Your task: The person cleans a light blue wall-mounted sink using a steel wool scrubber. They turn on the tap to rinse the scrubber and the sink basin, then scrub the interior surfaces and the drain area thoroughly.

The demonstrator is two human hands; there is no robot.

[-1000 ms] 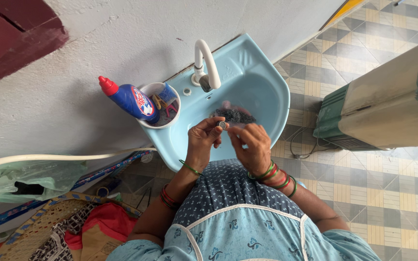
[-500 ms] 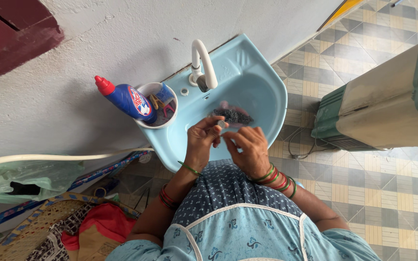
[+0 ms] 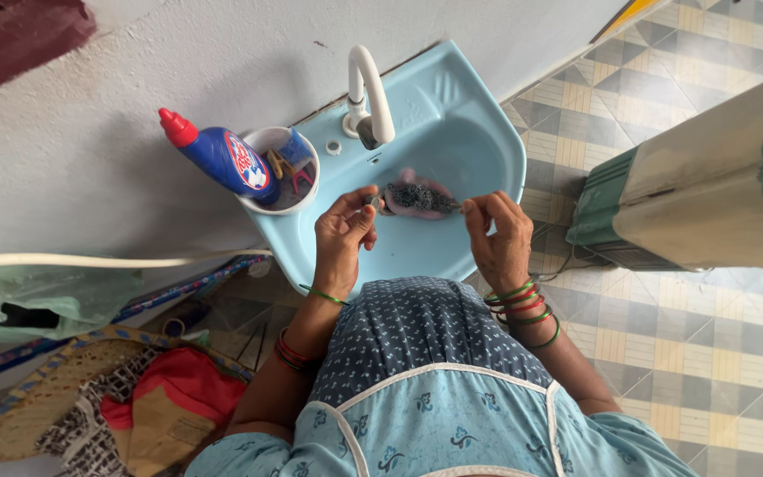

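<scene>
Two bare hands meet over a pale blue ceramic washbasin (image 3: 479, 132), a smooth, rounded bowl fixed to a rough whitewashed wall (image 3: 178, 62). In the left hand (image 3: 343, 231), thumb and forefinger are pressed together on a small round metallic piece (image 3: 374, 201), too small to name. The right hand (image 3: 498, 237) pinches something thin at its fingertips, but what it is cannot be told. Between the two hands, down in the bowl, lies a dark, wiry scouring pad (image 3: 419, 198) with a pinkish sponge under its far edge. Both wrists are bent inward, the palms turned toward each other, with green and red bangles (image 3: 523, 309) on the forearms. At the far rim stands a curved white plastic tap (image 3: 371, 88), arched over the bowl. Left of the tap, on the basin's corner, sits a round white cup (image 3: 268, 141) holding small items, and a glossy blue cleaner bottle (image 3: 222, 159) with a red nozzle leans out of it toward the wall. To the right, the floor (image 3: 717, 336) is tiled in a grey, yellow and white diamond pattern, where a boxy cream and green appliance (image 3: 708, 194) stands. Woven mats and red cloth (image 3: 134, 406) are heaped at near left, under a pale hose (image 3: 90, 261).
</scene>
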